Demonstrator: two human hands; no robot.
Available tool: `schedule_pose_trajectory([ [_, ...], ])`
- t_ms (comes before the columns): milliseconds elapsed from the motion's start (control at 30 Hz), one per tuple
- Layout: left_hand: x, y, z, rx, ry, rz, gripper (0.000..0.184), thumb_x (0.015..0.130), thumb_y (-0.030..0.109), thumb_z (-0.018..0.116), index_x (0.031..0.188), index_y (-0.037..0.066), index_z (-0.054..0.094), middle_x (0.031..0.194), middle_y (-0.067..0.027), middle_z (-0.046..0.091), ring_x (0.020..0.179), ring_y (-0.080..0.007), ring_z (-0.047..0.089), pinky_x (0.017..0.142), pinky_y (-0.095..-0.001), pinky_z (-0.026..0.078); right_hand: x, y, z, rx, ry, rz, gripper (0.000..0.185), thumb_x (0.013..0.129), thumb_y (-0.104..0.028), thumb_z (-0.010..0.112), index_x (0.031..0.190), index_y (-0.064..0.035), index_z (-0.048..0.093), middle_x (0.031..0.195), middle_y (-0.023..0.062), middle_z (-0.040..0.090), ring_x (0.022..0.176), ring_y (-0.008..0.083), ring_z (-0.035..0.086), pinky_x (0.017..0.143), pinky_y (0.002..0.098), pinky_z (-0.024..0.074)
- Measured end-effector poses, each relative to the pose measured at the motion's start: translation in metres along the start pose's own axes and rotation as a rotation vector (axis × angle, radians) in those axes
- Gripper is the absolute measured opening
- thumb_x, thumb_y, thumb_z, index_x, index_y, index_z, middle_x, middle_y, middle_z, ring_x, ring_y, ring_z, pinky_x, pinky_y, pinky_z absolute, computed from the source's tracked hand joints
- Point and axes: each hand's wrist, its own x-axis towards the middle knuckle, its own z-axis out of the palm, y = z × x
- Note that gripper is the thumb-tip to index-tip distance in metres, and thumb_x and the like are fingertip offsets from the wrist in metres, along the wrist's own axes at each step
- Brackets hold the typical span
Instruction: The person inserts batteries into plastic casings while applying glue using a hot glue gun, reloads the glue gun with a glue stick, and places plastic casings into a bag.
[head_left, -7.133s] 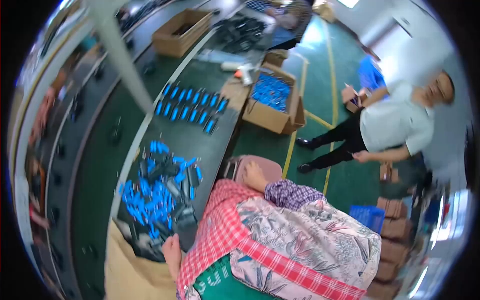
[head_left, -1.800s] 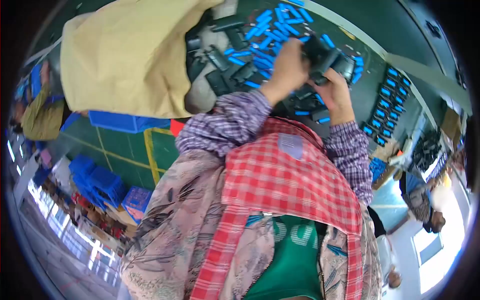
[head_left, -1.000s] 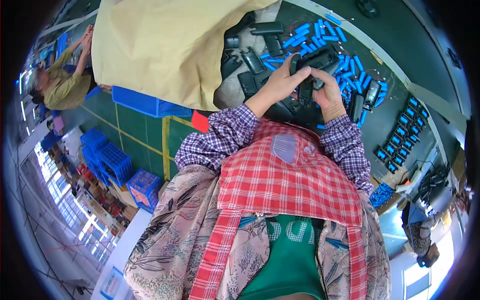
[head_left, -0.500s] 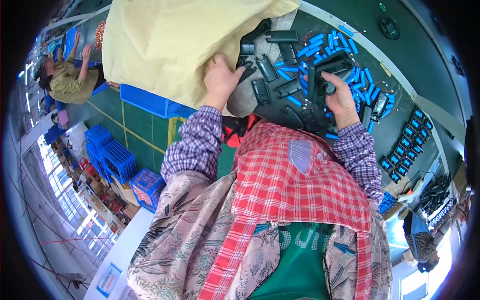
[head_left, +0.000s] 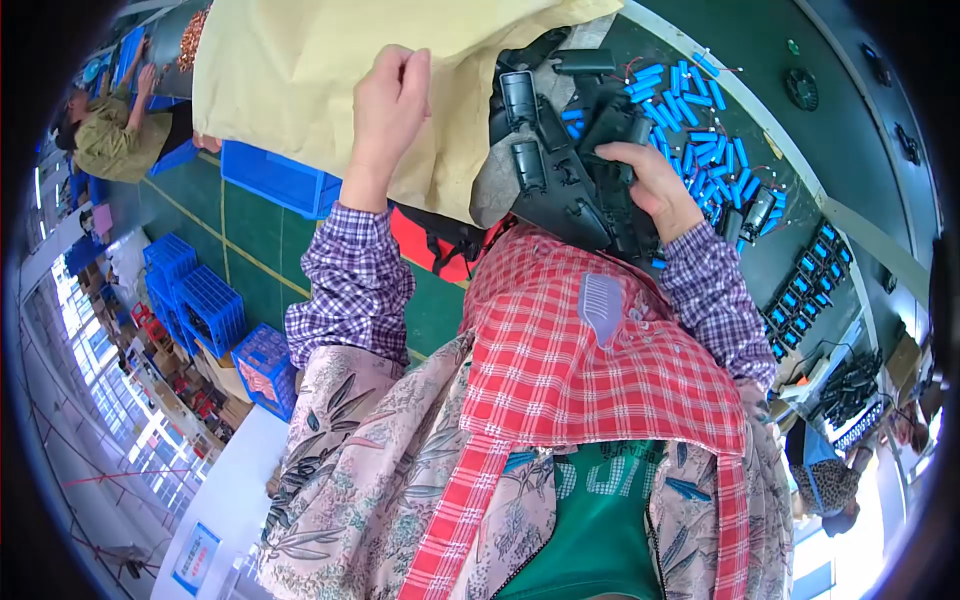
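My left hand [head_left: 392, 105] is raised over a tan cloth or sack [head_left: 290, 75], its fingers curled closed; whether a bit of the material is pinched in them cannot be made out. My right hand [head_left: 655, 190] has its thumb against a black plastic housing [head_left: 612, 125], and its other fingers are mostly hidden. Several more black housings [head_left: 530, 168] lie between the hands, at the sack's dark opening. Blue cylinders [head_left: 700, 150] with thin wires are scattered on the dark worktop just beyond my right hand.
Rows of black parts with blue cylinders [head_left: 805, 285] stand farther right. A blue crate [head_left: 275, 180] is beneath the sack, and more crates [head_left: 205, 305] are at left. A person [head_left: 115, 135] is at upper left, another [head_left: 825, 480] at lower right.
My left hand has moved from the sack's edge up and left. The housings near the opening have shifted and bunched together. My right hand has moved slightly left.
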Motion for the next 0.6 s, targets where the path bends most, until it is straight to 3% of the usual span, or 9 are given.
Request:
schedule_pose_trajectory([
  [33,-0.001,0.001,-0.001,0.147,-0.003,-0.021,0.035,0.093,0.038,0.064,0.099,0.003,0.062,0.076,-0.0171,0.067,0.075,-0.0314,0.068,0.067,-0.0412,0.053,0.007,0.0,0.006,-0.067,-0.046,-0.014,0.024,0.083,-0.004,0.069,0.106,0.0009,0.069,0.099,0.0096,0.073,0.086,0.0217,0.071,0.078,0.036,0.0581],
  [67,-0.006,-0.001,0.008,0.147,0.0,-0.028,0.035,0.093,0.038,0.064,0.099,0.003,0.062,0.076,-0.0171,0.067,0.075,-0.0314,0.068,0.067,-0.0412,0.053,0.006,-0.005,0.017,-0.048,-0.029,0.01,0.024,0.083,-0.003,0.069,0.107,0.0008,0.069,0.1,0.0091,0.073,0.086,0.021,0.071,0.08,0.035,0.0573],
  [133,-0.028,-0.013,0.042,0.76,-0.12,0.099,0.046,0.089,0.047,0.064,0.102,0.003,0.062,0.086,-0.0182,0.07,0.083,-0.0334,0.07,0.073,-0.0423,0.056,0.003,-0.006,0.022,-0.03,-0.019,0.036,0.025,0.083,-0.003,0.069,0.107,0.0007,0.07,0.1,0.0094,0.073,0.087,0.0208,0.07,0.08,0.035,0.057],
  [233,-0.031,-0.072,0.084,0.857,-0.221,0.059,0.045,0.087,0.046,0.062,0.099,0.002,0.064,0.094,-0.0213,0.07,0.087,-0.0381,0.069,0.079,-0.0452,0.056,0.002,0.002,0.01,-0.036,0.007,0.065,0.025,0.083,-0.003,0.069,0.108,0.0004,0.07,0.101,0.0097,0.073,0.087,0.0206,0.07,0.081,0.0352,0.0568],
  [367,-0.025,-0.104,0.076,0.773,-0.39,0.019,0.036,0.087,0.036,0.059,0.095,0.001,0.064,0.092,-0.0233,0.07,0.085,-0.0402,0.069,0.077,-0.0481,0.055,-0.007,0.011,-0.004,-0.08,0.056,0.098,0.026,0.082,-0.002,0.069,0.108,0.0001,0.069,0.098,0.0088,0.073,0.086,0.02,0.07,0.081,0.0351,0.0567],
  [433,-0.028,-0.09,0.053,0.48,-0.377,0.043,0.029,0.086,0.027,0.056,0.092,0.0,0.064,0.086,-0.0235,0.07,0.083,-0.0415,0.068,0.074,-0.0521,0.053,-0.008,0.011,-0.004,-0.163,0.046,0.132,0.028,0.081,-0.002,0.068,0.109,-0.0004,0.069,0.098,0.0086,0.072,0.087,0.02,0.069,0.081,0.0348,0.0564],
  [467,-0.033,-0.085,0.043,0.334,-0.306,0.025,0.026,0.087,0.024,0.056,0.089,-0.002,0.062,0.073,-0.0199,0.067,0.07,-0.0332,0.069,0.064,-0.0478,0.052,-0.006,0.009,-0.002,-0.257,0.029,0.16,0.029,0.081,-0.001,0.068,0.11,-0.001,0.069,0.098,0.0084,0.072,0.088,0.02,0.069,0.082,0.0345,0.0562],
  [567,-0.048,-0.047,0.004,0.025,-0.185,-0.043,0.021,0.088,0.019,0.056,0.089,-0.002,0.061,0.065,-0.0116,0.061,0.06,-0.0204,0.062,0.056,-0.0369,0.049,0.008,0.01,0.017,-0.272,-0.053,0.103,0.033,0.078,-0.001,0.067,0.11,-0.0016,0.068,0.101,0.008,0.07,0.09,0.0196,0.068,0.081,0.033,0.055],
  [600,-0.053,-0.04,-0.006,0.03,-0.187,-0.041,0.021,0.088,0.019,0.056,0.089,-0.002,0.061,0.065,-0.0116,0.061,0.06,-0.0204,0.062,0.056,-0.0369,0.049,0.031,0.019,0.016,-0.326,-0.13,0.122,0.036,0.074,-0.003,0.066,0.11,-0.0015,0.068,0.101,0.0068,0.068,0.087,0.019,0.066,0.076,0.0316,0.053],
])
